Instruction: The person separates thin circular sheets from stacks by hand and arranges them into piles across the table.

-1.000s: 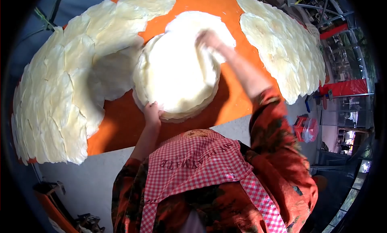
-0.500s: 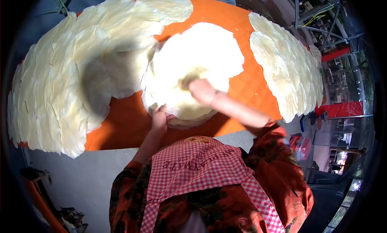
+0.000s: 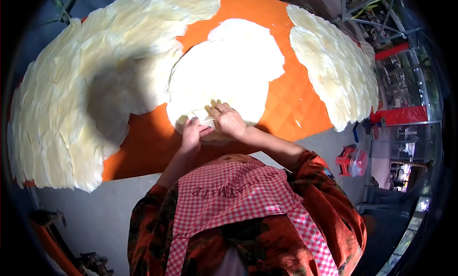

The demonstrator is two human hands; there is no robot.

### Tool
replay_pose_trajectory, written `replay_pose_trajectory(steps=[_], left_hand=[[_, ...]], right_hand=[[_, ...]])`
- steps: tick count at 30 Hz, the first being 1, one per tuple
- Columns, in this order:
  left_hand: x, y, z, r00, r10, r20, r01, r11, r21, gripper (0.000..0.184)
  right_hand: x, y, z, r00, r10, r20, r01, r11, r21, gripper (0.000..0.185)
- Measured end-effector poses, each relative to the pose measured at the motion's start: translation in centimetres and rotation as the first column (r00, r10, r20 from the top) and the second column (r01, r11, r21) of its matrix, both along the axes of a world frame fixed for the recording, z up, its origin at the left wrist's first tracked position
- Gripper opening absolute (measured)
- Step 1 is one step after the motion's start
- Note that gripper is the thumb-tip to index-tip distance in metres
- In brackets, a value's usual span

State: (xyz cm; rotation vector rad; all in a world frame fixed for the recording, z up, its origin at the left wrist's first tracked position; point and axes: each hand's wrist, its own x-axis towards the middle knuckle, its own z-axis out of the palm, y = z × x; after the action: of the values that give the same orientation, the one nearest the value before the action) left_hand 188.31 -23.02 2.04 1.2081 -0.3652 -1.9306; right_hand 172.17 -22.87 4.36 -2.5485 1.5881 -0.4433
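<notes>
A stack of thin, pale round dough sheets [image 3: 224, 66] lies brightly lit on the orange table cover [image 3: 286, 104]. At its near edge my left hand [image 3: 192, 133] is closed, thumb and fingers pinching the rim of the top sheet. Right beside it my right hand [image 3: 230, 122] has its fingers bent over the same rim. Between the two hands a small fold of the sheet [image 3: 204, 117] is lifted. The undersides of my fingers and the lower sheets are partly hidden.
Overlapping dough sheets [image 3: 52, 109] cover the table's left side, and another overlapping group [image 3: 334, 75] lies on the right. On the floor to the right stands a red stool [image 3: 344, 160] with a clear red-tinted container [image 3: 358, 162]. Metal framing [image 3: 377, 13] rises behind.
My right hand has come down from the middle of the stack to its near edge, next to my left hand. The sheet's rim is now folded up between them.
</notes>
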Motion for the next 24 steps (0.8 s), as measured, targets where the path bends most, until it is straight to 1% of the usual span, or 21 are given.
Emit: replay_pose_trajectory(steps=[2, 3, 6, 7, 8, 10, 11, 12, 14, 15, 17, 18, 19, 20, 22, 23, 24], left_hand=[[0.1, -0.1, -1.0, 1.000, -0.005, -0.017, 0.005, 0.999, 0.037, 0.036], [0.5, -0.3, -1.1, 0.995, -0.086, -0.052, 0.087, 0.996, 0.011, 0.043], [1.2, 0.1, 0.0, 0.953, -0.143, -0.268, 0.143, 0.990, -0.017, 0.049], [1.1, 0.5, 0.8, 0.944, -0.172, -0.280, 0.174, 0.985, -0.019, 0.051], [0.7, 0.7, 0.6, 0.943, -0.187, -0.274, 0.186, 0.982, -0.032, 0.050], [-0.1, 0.8, -0.7, 0.941, -0.224, -0.255, 0.215, 0.975, -0.066, 0.047], [-0.3, 0.2, -1.6, 0.959, -0.223, -0.176, 0.200, 0.970, -0.140, 0.045], [-1.0, 0.1, -0.8, 0.987, -0.158, -0.038, 0.151, 0.978, -0.144, 0.042], [-2.3, -1.1, -0.9, 0.991, -0.095, 0.089, 0.109, 0.981, -0.163, 0.039], [-2.9, -2.0, 0.3, 0.992, -0.075, 0.105, 0.092, 0.981, -0.171, 0.039], [-4.1, -4.2, 3.1, 0.990, -0.038, 0.137, 0.062, 0.981, -0.181, 0.037], [-4.6, -5.8, 4.2, 0.991, -0.078, 0.106, 0.099, 0.974, -0.205, 0.037], [-4.9, -7.5, 5.1, 0.990, -0.121, 0.076, 0.135, 0.965, -0.226, 0.037], [-5.0, -8.4, 6.0, 0.985, -0.167, 0.046, 0.173, 0.954, -0.247, 0.037], [-5.1, -9.1, 8.5, 0.989, -0.148, -0.016, 0.139, 0.956, -0.258, 0.032], [-5.4, -9.9, 9.3, 0.990, -0.136, -0.049, 0.118, 0.956, -0.269, 0.030], [-5.3, -11.6, 9.3, 0.988, -0.153, -0.033, 0.127, 0.909, -0.397, 0.029]], right_hand=[[-0.2, 0.5, 0.0, 0.994, -0.015, 0.104, 0.008, 0.998, 0.066, 0.061], [-0.6, 0.7, 0.9, 0.982, 0.035, 0.185, -0.061, 0.988, 0.141, 0.069], [-2.6, 2.9, 4.0, 0.958, -0.016, 0.286, -0.021, 0.992, 0.126, 0.071], [-4.0, 3.5, 3.9, 0.967, -0.025, 0.254, -0.017, 0.987, 0.162, 0.073], [-4.8, 4.0, 3.6, 0.988, -0.014, 0.156, -0.013, 0.985, 0.172, 0.073], [-6.2, 4.8, 2.6, 0.999, 0.006, -0.036, 0.001, 0.983, 0.182, 0.073], [-7.1, 4.7, 1.9, 0.996, 0.017, -0.090, -0.001, 0.985, 0.174, 0.071], [-7.9, 4.5, 1.1, 0.999, -0.009, -0.044, 0.016, 0.987, 0.162, 0.071], [-9.3, 4.0, -0.2, 0.997, -0.057, 0.054, 0.049, 0.988, 0.147, 0.071], [-9.7, 3.7, -0.2, 0.981, -0.119, 0.155, 0.097, 0.985, 0.142, 0.066], [-10.9, 2.4, 0.4, 0.970, -0.130, 0.206, 0.103, 0.985, 0.136, 0.062], [-11.5, 1.7, 0.9, 0.963, -0.137, 0.231, 0.108, 0.985, 0.135, 0.060], [-11.8, 1.2, 1.9, 0.953, -0.143, 0.266, 0.123, 0.988, 0.088, 0.048], [-13.2, 0.4, 0.3, 0.967, -0.100, 0.233, 0.112, 0.993, -0.036, 0.033], [-13.7, -1.1, 3.0, 0.945, -0.239, 0.225, 0.197, 0.961, 0.193, 0.020], [-14.8, -2.6, 2.4, 0.952, -0.171, 0.256, 0.187, 0.982, -0.037, 0.016], [-15.1, -4.1, 5.6, 0.953, -0.065, 0.295, 0.134, 0.966, -0.220, 0.012]])
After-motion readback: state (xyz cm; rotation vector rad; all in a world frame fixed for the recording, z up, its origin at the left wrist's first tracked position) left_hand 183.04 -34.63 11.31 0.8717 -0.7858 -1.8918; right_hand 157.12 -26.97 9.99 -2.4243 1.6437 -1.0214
